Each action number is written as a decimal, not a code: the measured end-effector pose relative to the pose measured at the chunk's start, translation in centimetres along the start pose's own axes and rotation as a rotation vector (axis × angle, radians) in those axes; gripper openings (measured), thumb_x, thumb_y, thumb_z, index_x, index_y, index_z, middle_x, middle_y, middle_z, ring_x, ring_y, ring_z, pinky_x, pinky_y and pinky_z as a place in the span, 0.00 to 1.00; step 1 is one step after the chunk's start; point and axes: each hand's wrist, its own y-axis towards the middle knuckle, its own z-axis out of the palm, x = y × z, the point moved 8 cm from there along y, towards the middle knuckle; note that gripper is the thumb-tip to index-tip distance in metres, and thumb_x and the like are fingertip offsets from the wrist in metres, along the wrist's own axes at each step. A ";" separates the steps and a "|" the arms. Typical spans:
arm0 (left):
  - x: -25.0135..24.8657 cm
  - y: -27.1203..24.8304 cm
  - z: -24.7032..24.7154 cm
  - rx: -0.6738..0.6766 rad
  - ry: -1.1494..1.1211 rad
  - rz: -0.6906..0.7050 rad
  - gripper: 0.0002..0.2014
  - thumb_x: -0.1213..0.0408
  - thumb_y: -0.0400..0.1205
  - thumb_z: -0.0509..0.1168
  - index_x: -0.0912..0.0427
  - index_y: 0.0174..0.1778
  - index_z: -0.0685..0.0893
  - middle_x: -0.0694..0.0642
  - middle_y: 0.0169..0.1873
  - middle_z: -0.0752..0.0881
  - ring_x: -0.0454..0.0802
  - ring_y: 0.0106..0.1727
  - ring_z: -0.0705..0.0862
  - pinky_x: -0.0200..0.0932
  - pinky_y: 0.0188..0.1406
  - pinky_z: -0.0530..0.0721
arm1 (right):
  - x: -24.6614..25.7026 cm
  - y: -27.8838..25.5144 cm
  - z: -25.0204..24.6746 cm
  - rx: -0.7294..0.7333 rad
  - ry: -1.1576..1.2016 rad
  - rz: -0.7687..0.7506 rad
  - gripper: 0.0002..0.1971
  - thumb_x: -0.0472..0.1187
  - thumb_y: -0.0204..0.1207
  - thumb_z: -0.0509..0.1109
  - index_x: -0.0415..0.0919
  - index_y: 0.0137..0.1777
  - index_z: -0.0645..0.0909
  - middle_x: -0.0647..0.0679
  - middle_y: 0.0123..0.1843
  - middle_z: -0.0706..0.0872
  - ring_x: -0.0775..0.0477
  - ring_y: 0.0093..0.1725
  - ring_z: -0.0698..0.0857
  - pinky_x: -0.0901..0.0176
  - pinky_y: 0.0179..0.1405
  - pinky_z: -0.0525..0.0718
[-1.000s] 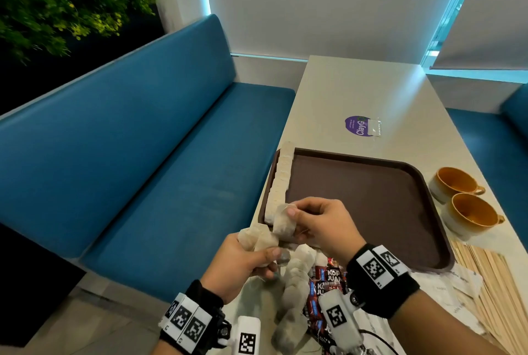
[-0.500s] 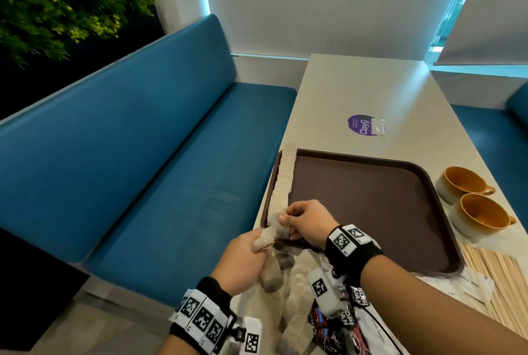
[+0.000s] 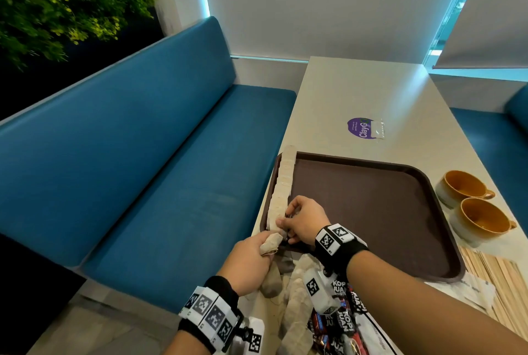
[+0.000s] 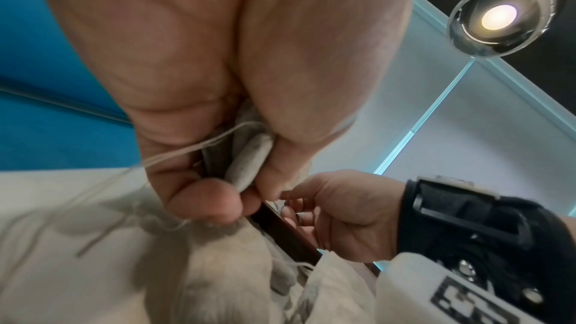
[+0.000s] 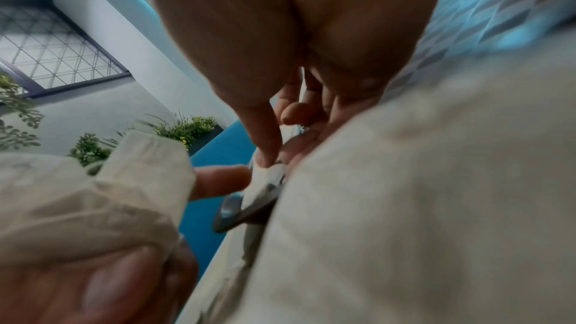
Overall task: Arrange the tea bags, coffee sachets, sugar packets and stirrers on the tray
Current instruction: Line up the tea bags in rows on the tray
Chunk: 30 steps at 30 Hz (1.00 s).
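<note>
- The brown tray (image 3: 371, 212) is sitting on the pale bench (image 3: 357, 89), and I'm placing everything else relative to it.
- A row of tea bags (image 3: 283, 183) is running along the tray's left rim, overlapping each other from the far corner down toward the near one.
- The right hand (image 3: 305, 222) is hovering at the near-left corner of the tray, fingers curled and pinching what looks like the last tea bag in that row; the wrist view is too blurry to be sure exactly which bag it's got.
- The left hand (image 3: 251, 262) is sitting just outside that same corner, gripping a tea bag (image 3: 270, 243) with fingers wrapped round it. In the left wrist view a string (image 4: 187, 149) is trailing out from the grip.
- A loose pile of more tea bags (image 3: 294, 306) is lying on the bench just off the tray's near edge.
- Coffee sachets (image 3: 340, 323) with red and black wrappers are lying beside that pile, also off the near edge.
- Wooden stirrers (image 3: 497, 277) are lying in a bunch past the tray's near-right corner, with white sugar packets (image 3: 468, 292) next to them.
- Two orange cups (image 3: 471, 203) are standing to the right of the tray.
</note>
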 end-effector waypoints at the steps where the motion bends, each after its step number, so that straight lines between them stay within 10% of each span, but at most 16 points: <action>1: -0.1 0.0 0.0 0.001 -0.010 0.005 0.19 0.65 0.85 0.59 0.33 0.58 0.85 0.39 0.48 0.90 0.36 0.50 0.85 0.23 0.41 0.76 | 0.0 0.0 0.0 -0.011 -0.012 0.002 0.15 0.35 0.75 0.83 0.38 0.49 0.77 0.43 0.32 0.86 0.47 0.27 0.84 0.46 0.33 0.92; 5: -0.5 0.0 0.0 0.020 0.021 0.019 0.19 0.64 0.85 0.56 0.30 0.46 0.82 0.40 0.41 0.87 0.39 0.44 0.83 0.26 0.37 0.73 | 0.1 0.0 0.0 -0.013 -0.045 0.013 0.15 0.37 0.75 0.83 0.41 0.46 0.76 0.44 0.31 0.87 0.48 0.26 0.85 0.51 0.30 0.91; 13: 1.6 -0.1 -1.2 -0.099 -0.241 -0.110 0.11 0.65 0.80 0.66 0.43 0.52 0.86 0.39 0.31 0.85 0.41 0.33 0.82 0.42 0.36 0.80 | -0.2 -0.6 -0.1 0.014 0.024 0.024 0.12 0.37 0.78 0.80 0.35 0.50 0.79 0.36 0.39 0.90 0.45 0.30 0.89 0.45 0.36 0.95; 22: 0.6 -2.6 -0.9 -0.004 -1.053 -0.198 0.14 0.86 0.79 0.52 0.74 0.51 0.81 0.67 0.44 0.81 0.59 0.41 0.83 0.46 0.39 0.88 | 2.0 -3.6 -2.2 -0.005 0.073 -0.099 0.07 0.40 0.78 0.80 0.38 0.49 0.85 0.40 0.44 0.91 0.46 0.34 0.88 0.47 0.43 0.95; 27: -1.8 -4.3 0.0 0.167 -1.112 -0.108 0.20 0.86 0.84 0.50 0.76 0.66 0.82 0.72 0.61 0.88 0.72 0.61 0.88 0.61 0.66 0.86 | 4.5 -9.0 -2.7 0.132 0.138 -0.246 0.08 0.41 0.77 0.81 0.39 0.52 0.87 0.41 0.45 0.92 0.50 0.35 0.88 0.52 0.42 0.92; 30: -2.4 -4.9 0.8 0.217 -1.090 -0.129 0.18 0.84 0.85 0.54 0.73 0.67 0.83 0.76 0.62 0.86 0.71 0.58 0.89 0.52 0.54 0.91 | 3.8 -10.9 -2.9 0.158 0.187 -0.254 0.11 0.41 0.77 0.81 0.42 0.57 0.87 0.38 0.52 0.91 0.47 0.37 0.89 0.53 0.41 0.91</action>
